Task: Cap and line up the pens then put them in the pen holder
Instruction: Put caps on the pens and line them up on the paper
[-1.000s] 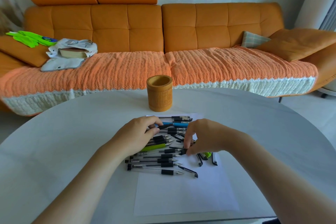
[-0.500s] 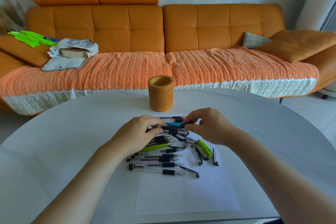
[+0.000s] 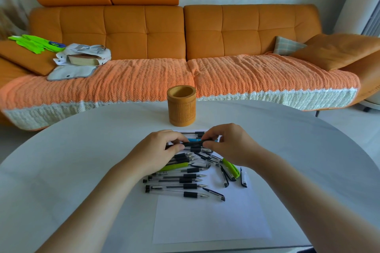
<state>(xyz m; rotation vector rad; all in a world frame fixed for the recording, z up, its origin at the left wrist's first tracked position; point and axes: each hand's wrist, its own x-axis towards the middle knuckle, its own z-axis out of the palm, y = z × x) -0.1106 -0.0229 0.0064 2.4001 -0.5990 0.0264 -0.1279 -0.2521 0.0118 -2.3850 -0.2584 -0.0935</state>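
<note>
The only camera rides on my head, wide-angled, facing forward and down. My left hand (image 3: 156,150) and right hand (image 3: 232,146) sit close under it at mid-frame over the counter (image 3: 82,160); beyond my hands it takes in the sofa (image 3: 144,33).

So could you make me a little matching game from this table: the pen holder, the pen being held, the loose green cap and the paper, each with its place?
1 pen holder
2 black pen
3 green cap
4 sheet of paper

a lying loose, right of the pens
b pinched between left hand and right hand
c upright beyond the pens
d flat under the pens

Pairs: 1-c, 2-b, 3-a, 4-d
</note>
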